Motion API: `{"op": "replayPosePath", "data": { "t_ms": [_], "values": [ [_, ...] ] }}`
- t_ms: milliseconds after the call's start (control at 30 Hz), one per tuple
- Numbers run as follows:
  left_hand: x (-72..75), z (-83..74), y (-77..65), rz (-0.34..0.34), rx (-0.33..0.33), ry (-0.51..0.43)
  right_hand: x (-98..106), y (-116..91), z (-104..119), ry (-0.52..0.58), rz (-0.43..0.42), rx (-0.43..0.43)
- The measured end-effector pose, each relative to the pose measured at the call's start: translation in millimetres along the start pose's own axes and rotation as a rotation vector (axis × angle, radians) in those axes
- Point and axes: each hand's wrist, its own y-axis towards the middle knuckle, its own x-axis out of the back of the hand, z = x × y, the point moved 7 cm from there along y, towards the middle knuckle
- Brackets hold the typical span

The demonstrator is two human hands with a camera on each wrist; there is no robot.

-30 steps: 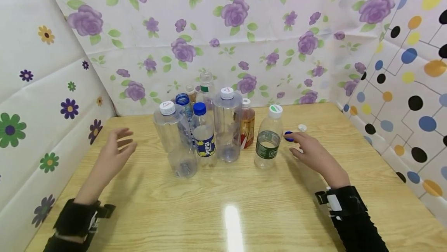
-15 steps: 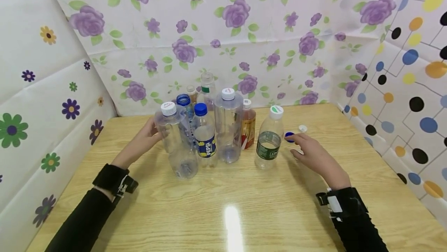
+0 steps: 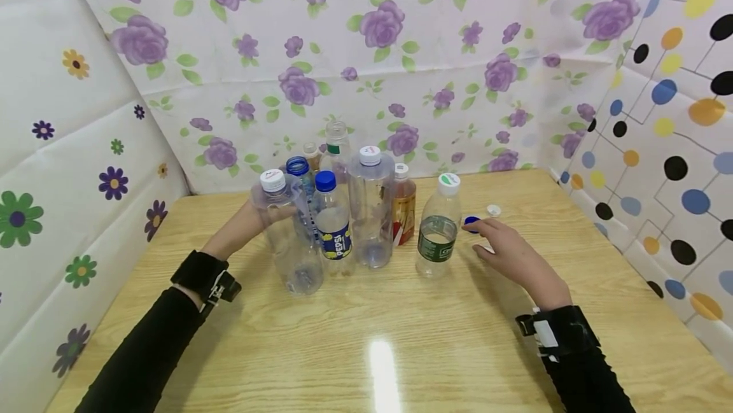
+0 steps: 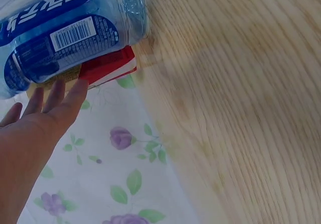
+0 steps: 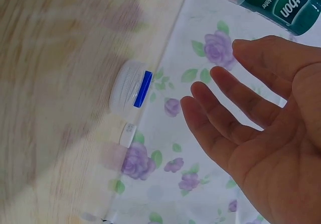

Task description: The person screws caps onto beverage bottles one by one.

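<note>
My left hand [image 4: 42,126] reaches in behind a large clear bottle [image 3: 294,260] with a white cap. In the left wrist view its fingers are extended, their tips at the side of a blue-labelled bottle [image 4: 75,35] with an uncapped blue neck. A red, white and gold label [image 4: 110,63] shows behind that bottle. The thumb is out of sight. My right hand [image 3: 512,257] hovers with loosely bent fingers and holds nothing. It is between a green-labelled bottle [image 3: 438,238] on its left and several loose caps, among them a blue cap [image 3: 472,224] and a white cap [image 3: 494,210].
A Pepsi bottle [image 3: 335,241] with a blue cap, a second large clear bottle [image 3: 371,216] and an orange-labelled bottle [image 3: 404,209] stand close together on the wooden table [image 3: 321,349]. An uncapped clear bottle [image 3: 336,152] is at the back. Flowered cloth [image 3: 366,101] hangs behind.
My left hand has moved rightward and forward from the table's left side to behind the large clear bottle. The right hand and the bottles have stayed in place.
</note>
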Motion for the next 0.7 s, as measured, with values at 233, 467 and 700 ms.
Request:
{"op": "replayPosePath", "data": {
  "t_ms": [233, 467, 700],
  "values": [
    [-3.6, -2.0, -7.9, 0.005, -0.027, 0.339, -1, 0, 0, 0.009, 0.000, -0.002],
    [-9.0, 1.2, -6.2, -0.004, 0.053, 0.542, -4, -1, 0, 0.007, 0.023, 0.001],
    [-8.1, 1.9, -8.7, 0.020, 0.023, 0.504, -5, 0, 3, 0.004, 0.029, 0.008]
  ]
}}
